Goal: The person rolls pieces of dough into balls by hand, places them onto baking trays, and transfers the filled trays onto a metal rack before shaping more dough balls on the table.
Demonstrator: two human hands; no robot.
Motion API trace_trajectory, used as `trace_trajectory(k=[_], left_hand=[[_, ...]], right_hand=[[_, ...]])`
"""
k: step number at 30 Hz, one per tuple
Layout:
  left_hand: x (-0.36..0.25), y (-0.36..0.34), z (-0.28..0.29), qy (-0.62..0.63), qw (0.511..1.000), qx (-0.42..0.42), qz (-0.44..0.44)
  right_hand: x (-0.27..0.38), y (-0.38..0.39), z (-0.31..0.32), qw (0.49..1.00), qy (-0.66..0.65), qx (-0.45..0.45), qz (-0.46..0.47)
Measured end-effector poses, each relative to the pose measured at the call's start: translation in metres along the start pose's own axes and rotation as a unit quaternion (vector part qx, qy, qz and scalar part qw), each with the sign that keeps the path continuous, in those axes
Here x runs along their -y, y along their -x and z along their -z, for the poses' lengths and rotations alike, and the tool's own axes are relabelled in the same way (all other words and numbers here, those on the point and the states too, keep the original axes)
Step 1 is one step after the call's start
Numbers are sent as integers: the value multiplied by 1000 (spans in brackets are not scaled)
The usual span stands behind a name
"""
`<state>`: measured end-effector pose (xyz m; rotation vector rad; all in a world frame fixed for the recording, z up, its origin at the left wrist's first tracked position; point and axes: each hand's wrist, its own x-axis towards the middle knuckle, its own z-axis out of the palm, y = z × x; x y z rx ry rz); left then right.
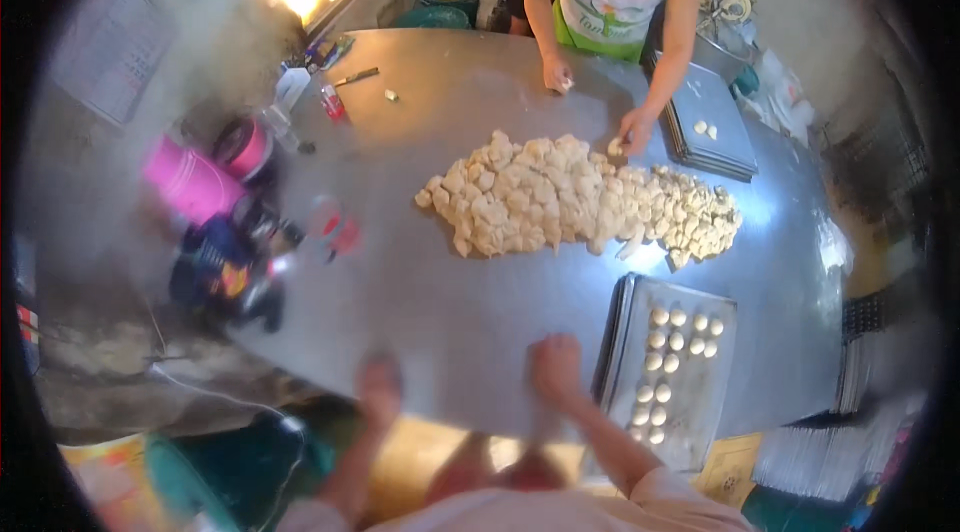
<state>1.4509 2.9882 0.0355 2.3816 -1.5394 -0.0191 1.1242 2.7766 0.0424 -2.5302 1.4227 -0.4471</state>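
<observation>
My left hand is at the near edge of the metal table, smeared by motion, so its fingers do not show clearly. Just left of a baking tray, my right hand rests low on the tabletop with its fingers curled in. Whatever may lie under or inside that hand is hidden. Rows of small round dough balls sit on the tray, which lies on a stack of others. Beyond my hands spreads a large heap of cut dough pieces, with smaller pieces at its right end.
Across the table a co-worker in a green and white apron handles dough beside another tray stack carrying two dough balls. Pink containers, a dark bag and a red-lidded clear container stand left. A knife lies farther back.
</observation>
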Motion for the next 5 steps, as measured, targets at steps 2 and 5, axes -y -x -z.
trace_trajectory(k=[2,5], left_hand=[[-44,-26,-26,-63,994,26,-81],[-30,-131,-16,-52,973,145,-169]], right_hand=[[40,-18,-13,994,-102,-15,23],[53,-94,-10,977,-79,122,154]])
